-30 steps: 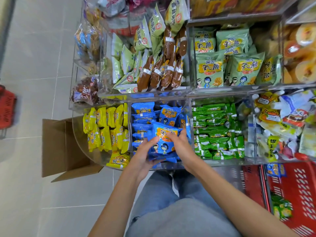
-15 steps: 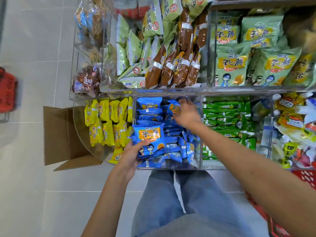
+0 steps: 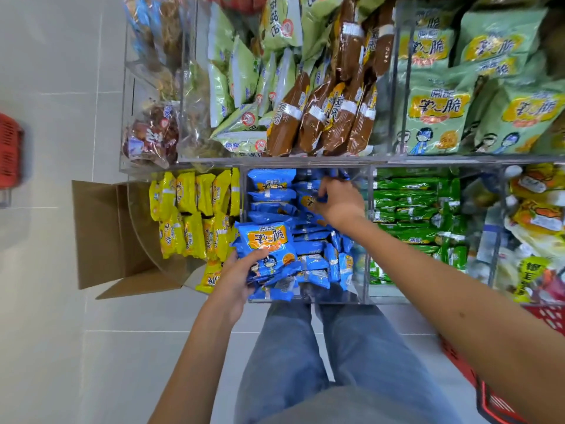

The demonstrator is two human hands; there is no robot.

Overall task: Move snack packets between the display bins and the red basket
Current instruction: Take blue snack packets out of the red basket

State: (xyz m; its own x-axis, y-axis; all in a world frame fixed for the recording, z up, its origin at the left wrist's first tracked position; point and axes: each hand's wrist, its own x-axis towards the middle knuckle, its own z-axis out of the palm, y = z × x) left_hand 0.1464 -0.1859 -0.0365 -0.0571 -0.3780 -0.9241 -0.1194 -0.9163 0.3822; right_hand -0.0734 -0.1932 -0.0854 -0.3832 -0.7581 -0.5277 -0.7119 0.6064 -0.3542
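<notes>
1. The left hand (image 3: 237, 281) holds a stack of blue packets (image 3: 266, 249) at the front of the clear display bin (image 3: 333, 293). Its thumb lies across the top packet's face and its fingers go beneath, so this grip is clenched on the stack.
2. The right hand (image 3: 341, 201) reaches to the back of the same bin, with its fingers curled round a blue packet (image 3: 308, 199). Blur there makes it hard to say whether that grip takes one packet or more.
3. The remaining blue stock sits in this bin, piled flat at the back and standing on edge at the front right. Yellow packets (image 3: 189, 212) fill the bin to the left and green packets (image 3: 409, 209) the bin to the right.
4. The red basket (image 3: 545, 319) shows only as a corner at the lower right, well apart from both hands.
5. These packets look light, puffed and soft, and their glossy film is probably slippery. The contents are likely brittle, so a hard squeeze could crush them.
6. A stack is best clamped across its flat faces, thumb on top, because loose packets fan out and slide. A single one is safest taken by its crimped end seam.
7. The main risk is the stack spilling from the left hand on its way to the basket.
</notes>
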